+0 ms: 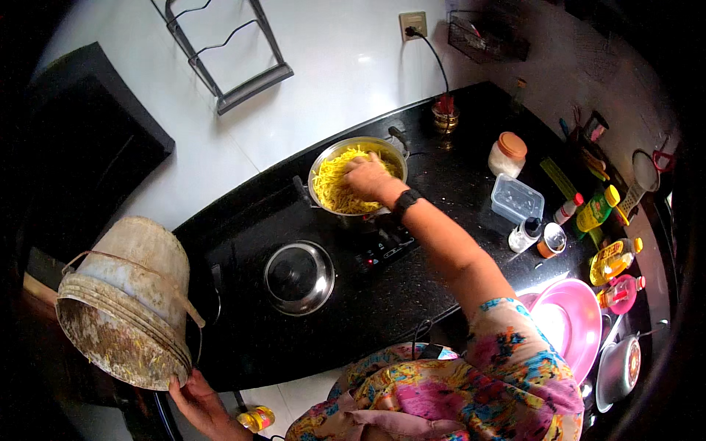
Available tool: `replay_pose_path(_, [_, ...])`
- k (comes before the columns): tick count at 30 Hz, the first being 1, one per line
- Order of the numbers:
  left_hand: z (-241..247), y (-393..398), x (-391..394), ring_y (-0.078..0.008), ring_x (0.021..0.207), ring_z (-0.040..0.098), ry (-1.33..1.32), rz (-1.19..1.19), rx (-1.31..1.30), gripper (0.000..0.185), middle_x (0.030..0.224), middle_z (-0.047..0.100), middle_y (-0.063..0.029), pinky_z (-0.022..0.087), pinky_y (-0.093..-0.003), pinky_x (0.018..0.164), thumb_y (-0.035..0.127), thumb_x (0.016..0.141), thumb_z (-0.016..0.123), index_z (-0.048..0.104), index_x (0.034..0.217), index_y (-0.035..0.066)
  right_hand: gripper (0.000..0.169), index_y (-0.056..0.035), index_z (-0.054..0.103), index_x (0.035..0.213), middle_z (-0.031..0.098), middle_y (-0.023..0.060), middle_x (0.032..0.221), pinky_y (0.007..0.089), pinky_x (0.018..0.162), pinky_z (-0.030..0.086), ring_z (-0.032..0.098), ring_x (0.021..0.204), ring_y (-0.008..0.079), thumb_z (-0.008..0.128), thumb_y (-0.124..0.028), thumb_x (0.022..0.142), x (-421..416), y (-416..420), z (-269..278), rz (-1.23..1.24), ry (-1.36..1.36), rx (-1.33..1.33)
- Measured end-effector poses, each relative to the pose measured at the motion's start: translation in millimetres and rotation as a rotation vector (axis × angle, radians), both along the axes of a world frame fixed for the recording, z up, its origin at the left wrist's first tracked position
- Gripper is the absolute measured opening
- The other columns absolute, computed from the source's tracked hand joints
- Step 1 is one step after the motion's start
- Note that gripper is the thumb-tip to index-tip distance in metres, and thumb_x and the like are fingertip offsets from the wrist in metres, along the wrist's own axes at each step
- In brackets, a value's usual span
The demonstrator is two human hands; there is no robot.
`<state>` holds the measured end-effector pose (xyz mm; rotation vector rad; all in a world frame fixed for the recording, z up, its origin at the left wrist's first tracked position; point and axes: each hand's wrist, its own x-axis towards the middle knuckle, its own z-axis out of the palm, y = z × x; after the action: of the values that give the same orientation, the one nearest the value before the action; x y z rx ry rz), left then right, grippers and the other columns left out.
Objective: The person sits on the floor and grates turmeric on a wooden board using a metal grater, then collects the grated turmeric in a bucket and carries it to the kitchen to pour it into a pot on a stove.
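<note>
My right hand [367,177] is down in a steel pot [359,144] full of yellow shreds [333,184]; its fingers are partly buried, so their hold is hidden. The pot stands on an induction cooker [380,251] with a small red light lit. At the lower left my left hand [193,394] grips the rim of a stained plastic bucket [146,264], which is tilted with its mouth facing down and towards me. Yellow bits cling inside the bucket. A round steel lid or bowl [299,277] lies on the black counter [242,331] between the bucket and the pot.
To the right stand a lidded jar [507,154], a clear plastic box [517,198], small jars [524,234], oil bottles [612,261] and a pink basin [573,325]. A plugged cord [438,55] hangs behind the pot. A metal rack [253,88] is on the wall; a bottle [256,419] lies below.
</note>
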<state>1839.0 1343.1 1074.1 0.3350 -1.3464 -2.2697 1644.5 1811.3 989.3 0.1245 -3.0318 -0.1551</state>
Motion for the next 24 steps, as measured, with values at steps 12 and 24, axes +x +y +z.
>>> replay_pose_path(12, [-15, -16, 13, -0.0271, 0.118, 0.046, -0.010, 0.032, 0.095, 0.061, 0.129, 0.045, -0.0165, 0.042, -0.0351, 0.098, 0.017, 0.078, 0.067, 0.039, 0.129, -0.001, 0.038, -0.0161, 0.059, 0.114, 0.054, 0.0122, 0.119, 0.0456, 0.092, 0.043, 0.049, 0.113, 0.0324, 0.054, -0.011, 0.076, -29, 3, 17, 0.093, 0.100, -0.180])
replay_pose_path(24, [-16, -22, 19, -0.0220, 0.101, 0.054, -0.005, 0.000, 0.219, 0.039, 0.116, 0.054, -0.0159, 0.049, -0.0317, 0.087, 0.014, 0.084, 0.060, 0.048, 0.118, -0.001, 0.029, -0.0159, 0.065, 0.105, 0.061, 0.0077, 0.111, 0.0406, 0.086, 0.046, 0.058, 0.103, 0.0258, 0.059, -0.016, 0.077, -20, -15, 10, 0.230, -0.220, 0.057])
